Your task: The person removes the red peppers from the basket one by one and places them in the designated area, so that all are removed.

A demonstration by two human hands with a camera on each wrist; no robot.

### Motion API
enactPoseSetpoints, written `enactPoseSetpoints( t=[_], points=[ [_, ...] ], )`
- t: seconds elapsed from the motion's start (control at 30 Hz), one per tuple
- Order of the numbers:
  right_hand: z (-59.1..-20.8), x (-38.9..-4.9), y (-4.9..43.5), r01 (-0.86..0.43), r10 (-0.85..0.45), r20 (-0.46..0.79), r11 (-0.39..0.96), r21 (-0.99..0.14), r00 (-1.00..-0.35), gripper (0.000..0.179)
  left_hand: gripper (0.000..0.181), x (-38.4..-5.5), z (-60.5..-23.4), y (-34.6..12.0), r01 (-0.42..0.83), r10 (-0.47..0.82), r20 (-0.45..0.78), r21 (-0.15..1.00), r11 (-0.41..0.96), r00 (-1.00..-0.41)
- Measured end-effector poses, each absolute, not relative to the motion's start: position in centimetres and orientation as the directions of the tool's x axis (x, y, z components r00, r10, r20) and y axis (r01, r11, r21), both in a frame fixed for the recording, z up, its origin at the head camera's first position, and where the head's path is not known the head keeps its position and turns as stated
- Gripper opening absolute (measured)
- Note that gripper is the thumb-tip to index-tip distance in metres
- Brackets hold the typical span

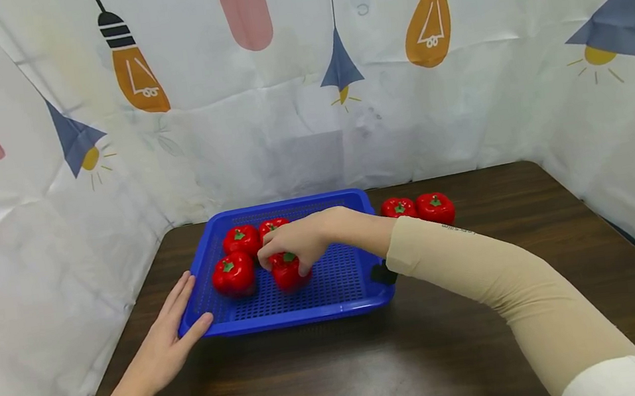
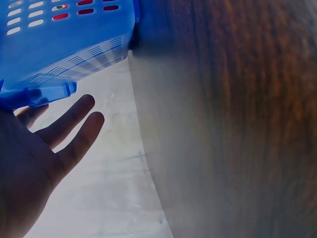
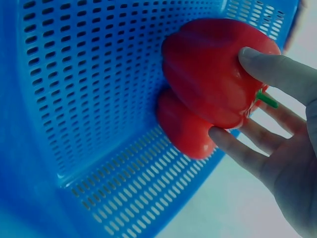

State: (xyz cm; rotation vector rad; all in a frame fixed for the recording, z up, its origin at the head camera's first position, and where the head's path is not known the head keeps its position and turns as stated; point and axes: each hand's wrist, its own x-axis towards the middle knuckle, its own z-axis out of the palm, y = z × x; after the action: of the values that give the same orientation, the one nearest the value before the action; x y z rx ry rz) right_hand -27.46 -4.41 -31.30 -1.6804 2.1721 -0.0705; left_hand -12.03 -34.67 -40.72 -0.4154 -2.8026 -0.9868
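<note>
The worktop (image 1: 330, 383) is dark wood grain, with a pale sheen towards 6 o'clock. A creased white cloth (image 1: 215, 151) walls it from 9 through 12 to 3 o'clock, printed with pink shapes, blue lamps and orange bulbs. The blue basket (image 1: 303, 317) lies wide-side across, long axis from 9 to 3 o'clock.

The held pepper (image 1: 289, 279) is near the basket's middle, upright, its stem end up and its axis close to vertical; whether it touches the basket floor cannot be told. In the right wrist view its stem (image 3: 267, 99) points to 4 o'clock. The right hand (image 1: 301, 239) grips it between thumb and fingers, its sleeve (image 1: 483, 263) coming from 4 o'clock. The left hand (image 1: 168, 341) touches the rim at 8 o'clock, fingers straight and spread.

Three other peppers (image 1: 234, 274) sit in the basket, from 9 to 12 o'clock; two more (image 1: 436, 208) lie outside, between 2 and 3 o'clock.
</note>
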Motion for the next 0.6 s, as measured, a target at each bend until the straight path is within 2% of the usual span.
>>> enactPoseSetpoints(
  t=[0.37,0.6],
  points=[
    [-29.8,-26.9,-1.1,-0.933,-0.948,-0.224,0.277,-0.231,-0.226,0.045,0.076,-12.0,-40.7,-34.5,0.309,0.213,0.228,0.589,0.747,-0.950],
    [-28.9,-27.0,1.5,-0.923,-0.952,-0.171,0.291,-0.253,-0.253,0.046,0.077,-12.0,-40.5,-34.4,0.308,0.214,0.225,0.586,0.750,-0.950]
  ],
)
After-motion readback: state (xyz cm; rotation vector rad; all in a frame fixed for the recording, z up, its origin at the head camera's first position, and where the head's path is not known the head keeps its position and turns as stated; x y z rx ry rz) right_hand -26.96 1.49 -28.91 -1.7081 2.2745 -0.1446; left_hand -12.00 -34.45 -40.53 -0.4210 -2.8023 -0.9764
